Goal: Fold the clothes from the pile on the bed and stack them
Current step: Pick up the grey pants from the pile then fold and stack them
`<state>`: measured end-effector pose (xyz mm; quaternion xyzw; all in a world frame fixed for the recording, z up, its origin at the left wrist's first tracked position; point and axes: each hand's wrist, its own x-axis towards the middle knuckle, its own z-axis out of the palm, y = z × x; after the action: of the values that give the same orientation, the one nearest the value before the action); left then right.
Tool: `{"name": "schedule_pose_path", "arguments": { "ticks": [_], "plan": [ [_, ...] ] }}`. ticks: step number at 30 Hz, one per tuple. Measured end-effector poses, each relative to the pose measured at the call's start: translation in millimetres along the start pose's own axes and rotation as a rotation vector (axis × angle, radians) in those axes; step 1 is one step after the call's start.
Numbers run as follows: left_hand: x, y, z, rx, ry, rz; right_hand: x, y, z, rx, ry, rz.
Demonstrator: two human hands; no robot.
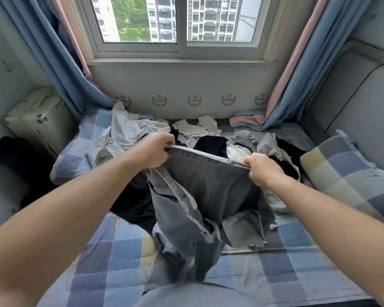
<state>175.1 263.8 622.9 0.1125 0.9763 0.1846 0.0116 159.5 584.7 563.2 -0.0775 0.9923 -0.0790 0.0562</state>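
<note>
Behind grey jeans (208,187), half-hidden pile (129,129)

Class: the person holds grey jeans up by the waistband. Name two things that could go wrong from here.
1. The grey jeans, gripped by the left hand and right hand, hang bunched; folding now would likely trap creases.
2. Their legs hang beside the black garment, which might snag and get dragged along.

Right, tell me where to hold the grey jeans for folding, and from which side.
Hold the waistband of the jeans at its two ends, coming from above, one hand per side, as the left hand and right hand do now. It is the straight top edge, pulled taut, and the legs hang down from it to the bed.
</note>
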Motion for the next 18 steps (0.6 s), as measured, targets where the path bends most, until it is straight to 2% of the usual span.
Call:
{"name": "schedule_pose_path", "arguments": {
  "ticks": [5, 11, 16, 18],
  "plan": [
    [-13, -55, -15, 0.087, 0.127, -0.325, 5, 21, 14, -0.086, 0.117, 0.122],
    [-43, -121, 15, 0.176, 0.184, -0.556, 16, 14, 19, 0.038, 0.182, 0.142],
    [-82, -140, 41, 0.090, 0.062, -0.782, 20, 15, 27, 0.162, 0.111, 0.261],
    [-94, -144, 54, -0.047, 0.012, -0.866, 21, 14, 35, 0.362, 0.030, 0.356]
  ]
}}
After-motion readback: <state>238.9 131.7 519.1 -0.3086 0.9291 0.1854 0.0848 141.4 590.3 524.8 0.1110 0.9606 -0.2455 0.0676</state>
